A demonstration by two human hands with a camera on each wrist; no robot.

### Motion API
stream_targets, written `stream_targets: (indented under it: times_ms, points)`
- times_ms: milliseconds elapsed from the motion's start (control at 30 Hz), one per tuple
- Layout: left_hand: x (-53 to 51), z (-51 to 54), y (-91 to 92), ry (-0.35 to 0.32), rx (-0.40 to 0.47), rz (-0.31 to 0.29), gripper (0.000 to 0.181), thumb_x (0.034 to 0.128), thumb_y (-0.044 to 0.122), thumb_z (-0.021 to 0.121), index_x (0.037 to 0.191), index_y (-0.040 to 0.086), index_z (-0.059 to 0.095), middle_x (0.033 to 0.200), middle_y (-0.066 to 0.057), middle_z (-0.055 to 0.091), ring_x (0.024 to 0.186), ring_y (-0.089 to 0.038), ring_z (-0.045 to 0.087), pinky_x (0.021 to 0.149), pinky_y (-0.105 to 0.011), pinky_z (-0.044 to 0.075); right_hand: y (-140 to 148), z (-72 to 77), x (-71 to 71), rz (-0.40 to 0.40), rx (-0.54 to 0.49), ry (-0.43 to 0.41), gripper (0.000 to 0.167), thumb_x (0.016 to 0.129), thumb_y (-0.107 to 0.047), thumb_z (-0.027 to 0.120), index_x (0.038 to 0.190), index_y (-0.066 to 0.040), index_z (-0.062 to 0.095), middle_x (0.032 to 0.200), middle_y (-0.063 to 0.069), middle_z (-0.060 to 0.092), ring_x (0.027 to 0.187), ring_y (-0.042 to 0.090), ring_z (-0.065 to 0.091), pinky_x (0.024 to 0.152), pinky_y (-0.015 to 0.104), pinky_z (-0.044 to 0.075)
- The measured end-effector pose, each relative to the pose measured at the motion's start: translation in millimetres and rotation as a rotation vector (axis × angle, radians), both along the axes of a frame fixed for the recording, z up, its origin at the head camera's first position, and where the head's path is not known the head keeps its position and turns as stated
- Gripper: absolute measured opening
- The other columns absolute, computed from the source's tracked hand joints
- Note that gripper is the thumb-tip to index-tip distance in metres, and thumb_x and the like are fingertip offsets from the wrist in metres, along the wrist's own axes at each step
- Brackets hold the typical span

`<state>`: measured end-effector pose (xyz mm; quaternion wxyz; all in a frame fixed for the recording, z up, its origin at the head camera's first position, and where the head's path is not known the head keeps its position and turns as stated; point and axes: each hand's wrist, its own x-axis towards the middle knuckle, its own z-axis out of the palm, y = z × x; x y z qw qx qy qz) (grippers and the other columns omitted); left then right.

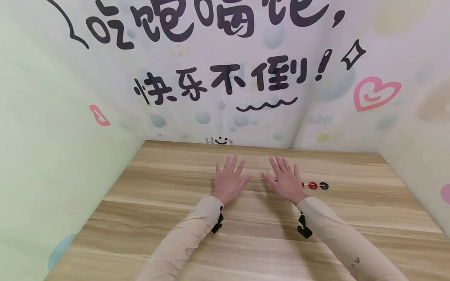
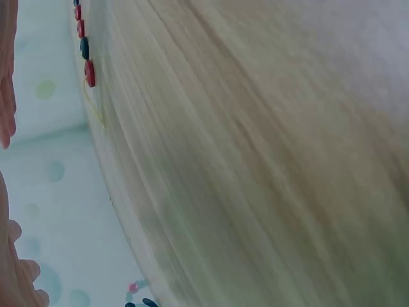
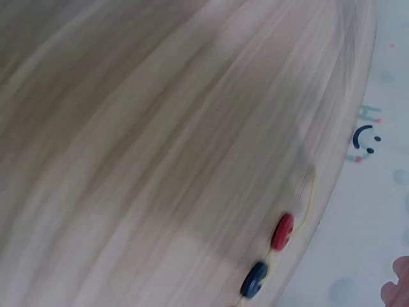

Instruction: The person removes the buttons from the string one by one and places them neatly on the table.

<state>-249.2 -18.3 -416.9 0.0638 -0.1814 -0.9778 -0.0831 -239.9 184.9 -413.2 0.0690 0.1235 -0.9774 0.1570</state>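
My left hand [image 1: 229,180] is held palm down over the wooden table [image 1: 168,171], its fingers straight and spread. To its right, my right hand [image 1: 286,181] lies the same way, palm down with spread fingers. Neither holds anything. Below the right hand runs a pale yellow string [image 3: 312,198] threaded with red and dark button-like discs. The head view shows a red disc [image 1: 313,185] and a dark disc [image 1: 324,185] beyond the right hand's edge; that hand hides others. Several discs line up in the left wrist view, with a red one [image 2: 90,73] nearest the string's end.
A printed backdrop [image 1: 211,125] with lettering and bubbles stands behind the table's far edge. Pale side walls rise on the left [image 1: 45,136] and right [image 1: 418,156]. Black straps [image 1: 304,226] show at both sleeve cuffs.
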Motion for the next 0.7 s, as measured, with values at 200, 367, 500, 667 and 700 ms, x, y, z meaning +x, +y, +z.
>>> stream_targets:
  times_ms: [200, 367, 500, 667, 700]
  points:
    - [-0.3, -0.3, 15.1, -0.014, -0.001, -0.023, 0.058, 0.0915, 0.055, 0.020, 0.142, 0.027, 0.013, 0.147, -0.001, 0.003, 0.133, -0.021, -0.005, 0.102, -0.053, -0.003, 20.0, -1.5, 2.5, -0.005, 0.006, 0.000, 0.068, 0.090, -0.052, 0.036, 0.141, -0.010, 0.021, 0.145, 0.015, 0.017, 0.132, 0.032, 0.010, 0.100, 0.056, 0.000]
    - [-1.1, -2.8, 29.3, 0.005, 0.020, -0.048, 0.057, 0.0920, 0.052, 0.024, 0.142, 0.027, 0.015, 0.147, -0.001, 0.010, 0.133, -0.020, 0.000, 0.102, -0.054, 0.004, 40.0, -6.6, 5.1, 0.002, -0.017, -0.012, 0.068, 0.089, -0.050, 0.039, 0.140, -0.009, 0.022, 0.144, 0.016, 0.019, 0.131, 0.033, 0.013, 0.099, 0.057, 0.002]
    - [-1.2, -6.1, 40.1, 0.013, 0.050, -0.082, 0.056, 0.0924, 0.050, 0.028, 0.142, 0.025, 0.018, 0.147, -0.001, 0.012, 0.133, -0.021, 0.005, 0.101, -0.054, 0.010, 58.3, -10.8, 7.1, 0.002, -0.046, -0.018, 0.066, 0.090, -0.047, 0.041, 0.140, -0.008, 0.024, 0.143, 0.017, 0.020, 0.130, 0.035, 0.013, 0.098, 0.059, 0.002]
    - [-2.2, -11.8, 53.0, -0.003, 0.058, -0.125, 0.055, 0.0926, 0.048, 0.030, 0.141, 0.023, 0.021, 0.146, -0.003, 0.017, 0.132, -0.023, 0.014, 0.102, -0.051, 0.013, 81.3, -15.4, 10.4, -0.018, -0.079, -0.005, 0.062, 0.089, -0.040, 0.047, 0.138, -0.007, 0.029, 0.141, 0.020, 0.025, 0.128, 0.038, 0.017, 0.097, 0.061, 0.003]
    - [-2.5, -12.6, 55.5, -0.004, 0.053, -0.131, 0.056, 0.0925, 0.049, 0.030, 0.141, 0.023, 0.021, 0.145, -0.004, 0.019, 0.132, -0.023, 0.016, 0.102, -0.051, 0.014, 85.9, -16.1, 11.3, -0.024, -0.082, -0.008, 0.061, 0.089, -0.039, 0.048, 0.137, -0.006, 0.030, 0.140, 0.020, 0.025, 0.128, 0.039, 0.018, 0.097, 0.061, 0.003]
